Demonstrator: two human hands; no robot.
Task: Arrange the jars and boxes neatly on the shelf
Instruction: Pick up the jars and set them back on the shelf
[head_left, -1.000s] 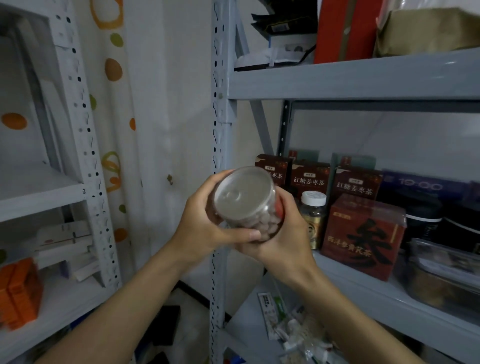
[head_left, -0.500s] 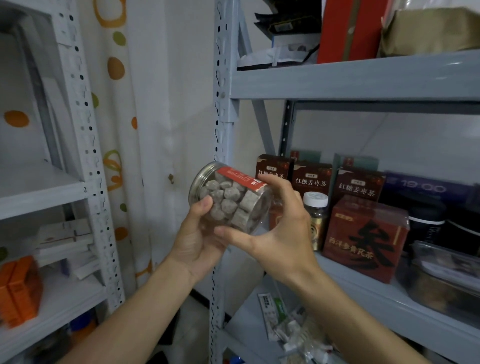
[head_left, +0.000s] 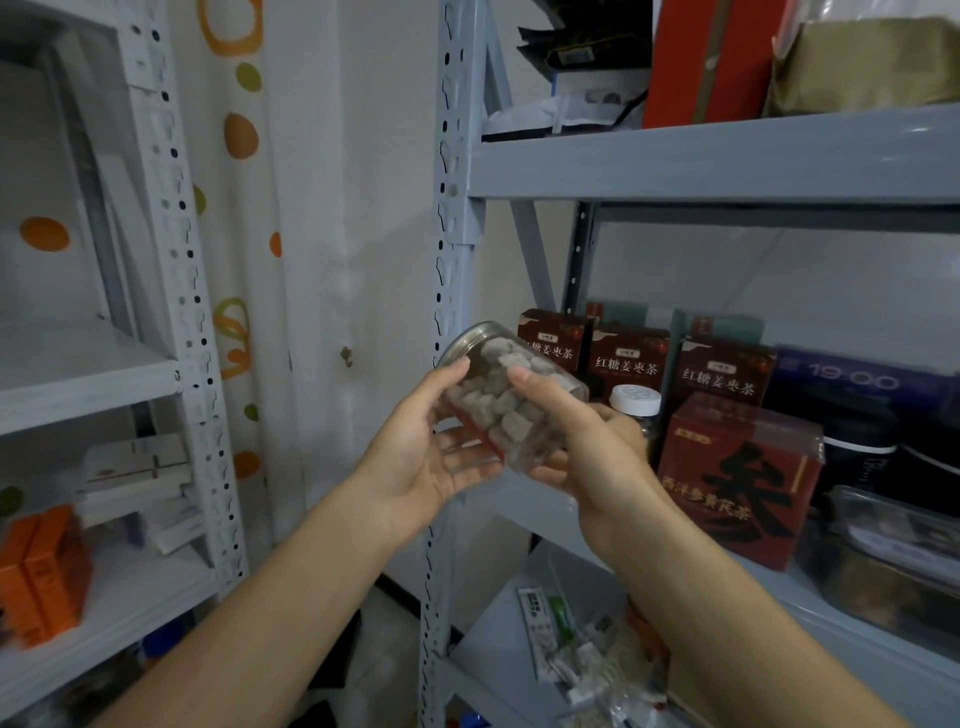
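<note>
My left hand (head_left: 423, 457) cradles the clear plastic jar (head_left: 511, 397) from below and the left, palm up, thumb hooked over the metal-lidded end, fingers spread under the wall. The jar is tilted, lid up and to the left, and held in the air in front of the left end of the middle shelf (head_left: 524, 501), not touching it. It is packed with pale cubes, so I judge it moderately heavy for its size and stiff-walled; the smooth plastic looks slippery, and the load may shift when it is turned. My right hand (head_left: 592, 457) clamps the lower end, fingers curled over the top of the wall. Best hold, in my judgement: around the barrel, not the lid. Behind stand dark tea boxes (head_left: 626, 364), a white-capped bottle (head_left: 635, 402) and a red box (head_left: 740, 480).
</note>
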